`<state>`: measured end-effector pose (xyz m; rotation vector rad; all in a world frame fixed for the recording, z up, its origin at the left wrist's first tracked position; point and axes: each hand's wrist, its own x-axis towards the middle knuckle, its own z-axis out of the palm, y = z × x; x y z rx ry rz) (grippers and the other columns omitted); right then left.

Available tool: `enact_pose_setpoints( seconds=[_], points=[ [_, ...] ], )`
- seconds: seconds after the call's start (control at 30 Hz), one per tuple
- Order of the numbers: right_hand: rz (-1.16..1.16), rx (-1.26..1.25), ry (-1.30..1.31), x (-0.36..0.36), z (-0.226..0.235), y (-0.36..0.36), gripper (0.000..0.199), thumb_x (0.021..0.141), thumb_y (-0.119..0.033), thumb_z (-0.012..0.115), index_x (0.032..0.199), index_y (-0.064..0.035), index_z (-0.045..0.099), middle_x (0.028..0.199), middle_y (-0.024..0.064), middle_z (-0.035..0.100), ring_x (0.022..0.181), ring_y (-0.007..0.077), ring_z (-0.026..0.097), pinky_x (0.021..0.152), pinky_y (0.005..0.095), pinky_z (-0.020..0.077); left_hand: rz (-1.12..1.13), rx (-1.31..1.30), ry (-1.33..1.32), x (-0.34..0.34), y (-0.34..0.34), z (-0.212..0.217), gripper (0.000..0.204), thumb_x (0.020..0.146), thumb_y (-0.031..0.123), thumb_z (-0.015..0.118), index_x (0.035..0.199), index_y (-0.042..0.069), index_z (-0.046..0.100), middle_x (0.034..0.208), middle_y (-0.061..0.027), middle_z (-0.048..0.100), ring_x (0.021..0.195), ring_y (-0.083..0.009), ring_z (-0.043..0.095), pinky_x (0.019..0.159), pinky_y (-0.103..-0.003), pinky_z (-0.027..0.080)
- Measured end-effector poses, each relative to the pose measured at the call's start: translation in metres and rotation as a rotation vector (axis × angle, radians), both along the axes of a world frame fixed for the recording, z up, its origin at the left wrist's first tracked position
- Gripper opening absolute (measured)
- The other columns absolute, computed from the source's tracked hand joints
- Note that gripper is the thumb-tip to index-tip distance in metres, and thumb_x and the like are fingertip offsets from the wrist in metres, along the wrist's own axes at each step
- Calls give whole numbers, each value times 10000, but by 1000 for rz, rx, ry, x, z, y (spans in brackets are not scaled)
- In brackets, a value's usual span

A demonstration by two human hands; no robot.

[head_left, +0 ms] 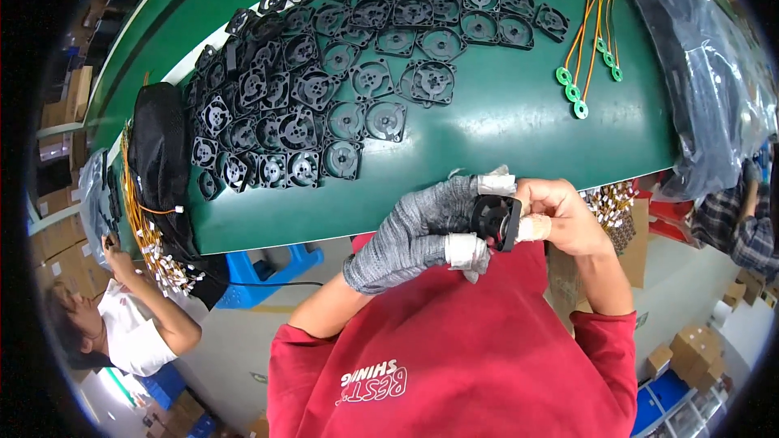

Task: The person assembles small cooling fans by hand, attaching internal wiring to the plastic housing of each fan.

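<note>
In front of my chest, a small black square fan frame [497,223] is held tilted on edge between both hands. My left hand [414,231], in a grey knit glove with white tape round the thumb and a fingertip, is closed on one side of it. My right hand [566,212] is ungloved, with tape on its thumb; its fingers are curled and pinched against the frame's other side. Whether a smaller part sits between the right fingertips is hidden. Past my hands, many more black fan frames [372,77] lie in crowded rows on the green table [503,130].
Green ring-shaped circuit boards [574,92] with orange wires lie at the table's right, beside grey plastic sheeting [690,73]. A black bag [162,154] and bundled wires with white connectors [166,268] are at the left end. A blue stool [264,276] stands below. Other people are at both sides.
</note>
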<state>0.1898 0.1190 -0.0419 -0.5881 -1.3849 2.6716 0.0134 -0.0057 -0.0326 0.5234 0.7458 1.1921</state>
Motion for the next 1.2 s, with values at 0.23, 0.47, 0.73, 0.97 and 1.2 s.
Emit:
enact_pose_setpoints(
  seconds=[0.23,0.47,0.73,0.97,1.2],
  points=[
    [5,138,-83,1,5,1,123,807,-91,620,828,-14,526,748,-41,538,700,16,487,632,187,405,-22,-4,167,-3,4,-2,552,794,43,555,1308,36,354,891,-45,564,728,-101,548,670,-254,469],
    [-6,309,-149,6,13,-3,102,828,-55,572,849,5,492,713,-44,495,660,23,453,596,181,389,64,184,437,3,3,-12,553,796,47,565,1307,37,357,1045,-45,512,800,-105,541,689,-252,466],
    [-96,496,-185,4,12,-17,112,823,-50,570,829,11,476,677,-16,499,646,31,463,583,198,410,158,265,780,15,1,5,632,734,34,625,1309,65,365,1201,-107,468,1008,-151,506,885,-269,395],
    [-92,254,-99,9,4,-28,96,837,-57,548,881,-10,477,759,-27,495,712,21,468,622,186,406,288,21,255,25,-5,9,448,815,70,568,1238,31,423,1114,-74,518,875,-133,562,719,-247,475],
    [-148,158,-37,9,-3,-36,103,832,-25,547,874,-19,454,812,-31,475,755,14,462,662,175,396,264,-129,2,26,-1,11,403,818,67,548,1204,38,437,921,-68,559,592,-121,561,535,-235,470]
  ],
)
